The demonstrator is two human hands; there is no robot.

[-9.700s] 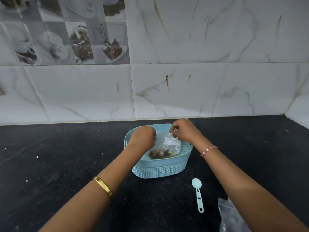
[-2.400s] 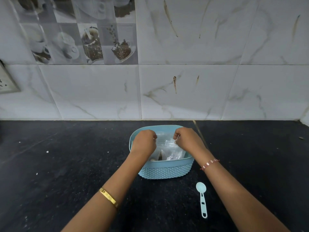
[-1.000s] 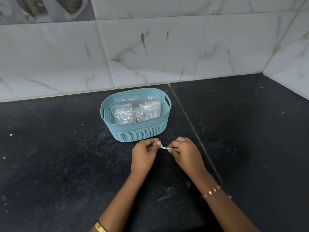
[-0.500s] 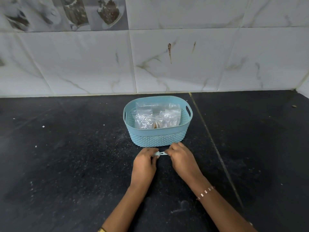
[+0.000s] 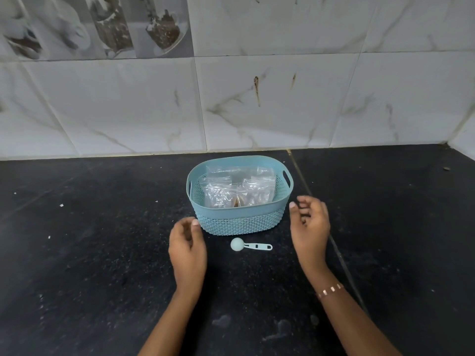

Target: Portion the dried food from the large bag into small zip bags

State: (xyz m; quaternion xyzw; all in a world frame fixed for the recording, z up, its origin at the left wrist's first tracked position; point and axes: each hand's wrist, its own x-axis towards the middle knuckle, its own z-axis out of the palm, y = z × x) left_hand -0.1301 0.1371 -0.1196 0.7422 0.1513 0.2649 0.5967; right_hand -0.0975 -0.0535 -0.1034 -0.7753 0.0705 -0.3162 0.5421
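Note:
A light blue woven basket [image 5: 239,223] stands on the black counter and holds several small clear zip bags [image 5: 237,194] with dried food inside. Just in front of it lies a pale blue measuring spoon [image 5: 249,245], bowl to the left, handle to the right. My left hand [image 5: 187,249] hovers left of the spoon, fingers loosely curled and empty. My right hand [image 5: 309,227] hovers at the basket's right front corner, fingers relaxed, holding nothing. The large bag is out of view.
The black stone counter [image 5: 102,253] carries scattered crumbs and pale smudges. A seam in the stone [image 5: 341,258] runs from the wall toward me past my right hand. White marble-look tiles [image 5: 257,98] rise right behind the basket.
Half a second ago both hands pinched the spoon in front of the basket. The spoon now lies on the counter and both hands have let go and moved apart.

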